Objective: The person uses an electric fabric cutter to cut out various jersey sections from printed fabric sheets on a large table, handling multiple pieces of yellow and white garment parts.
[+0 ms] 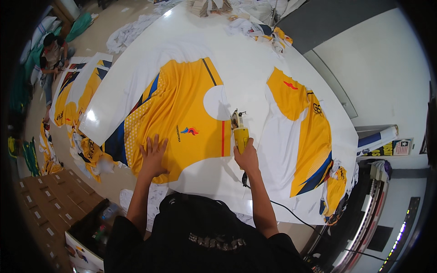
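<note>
A yellow printed jersey fabric piece (pixel 177 100) with blue, white-dotted and red trim lies spread on the white table (pixel 246 41), partly over white fabric. My left hand (pixel 154 157) rests on its lower part, fingers spread. In my right hand (pixel 247 157) is a yellow handheld electric fabric cutter (pixel 241 134), gripped by its body. The cutter's metal head is beside the fabric's right edge, just above the red stripe. A black cord (pixel 291 210) trails from the cutter toward the lower right. On the table's right side lies another yellow and white fabric piece (pixel 314 136).
Bunched yellow scraps (pixel 336 191) hang at the table's right edge, with white scraps (pixel 134 32) beyond the far left edge. A person (pixel 53 59) sits at the far left near more printed fabric (pixel 82 86). Brown cartons (pixel 52 218) stand lower left; a long machine (pixel 359 218) is lower right.
</note>
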Available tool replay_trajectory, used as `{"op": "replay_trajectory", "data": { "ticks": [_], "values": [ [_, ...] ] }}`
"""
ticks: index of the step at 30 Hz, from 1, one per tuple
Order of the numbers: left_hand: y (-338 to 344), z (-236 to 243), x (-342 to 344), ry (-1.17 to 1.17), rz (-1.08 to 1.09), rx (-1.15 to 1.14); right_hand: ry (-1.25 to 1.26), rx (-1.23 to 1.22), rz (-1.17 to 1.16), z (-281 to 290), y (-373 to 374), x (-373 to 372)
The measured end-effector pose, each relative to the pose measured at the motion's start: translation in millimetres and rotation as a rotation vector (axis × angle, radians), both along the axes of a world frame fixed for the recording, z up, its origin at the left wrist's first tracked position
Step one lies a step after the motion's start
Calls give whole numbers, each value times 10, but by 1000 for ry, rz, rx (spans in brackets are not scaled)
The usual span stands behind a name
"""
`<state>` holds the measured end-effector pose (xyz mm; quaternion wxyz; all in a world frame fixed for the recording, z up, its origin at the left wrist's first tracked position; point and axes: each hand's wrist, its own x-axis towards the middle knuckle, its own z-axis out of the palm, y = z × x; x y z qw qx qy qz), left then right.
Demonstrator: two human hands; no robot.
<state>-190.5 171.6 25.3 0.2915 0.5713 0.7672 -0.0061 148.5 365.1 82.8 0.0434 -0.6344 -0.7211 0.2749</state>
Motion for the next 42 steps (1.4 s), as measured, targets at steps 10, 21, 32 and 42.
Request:
{"op": "replay_trajectory", "data": {
  "ticks": [10,21,32,42],
  "values": [
    [1205,-82,763,33,-105,309,33,63,63,-116,723,-224],
    [-64,-13,557,-23,-214,92,-23,-97,41,166,-920,407],
    [-237,-171,566,27,-226,143,-29,-18,171,18,-288,-162],
    [-235,-37,539,1,-195,185,-24,-27,202,20,124,-534]
  ]
}}
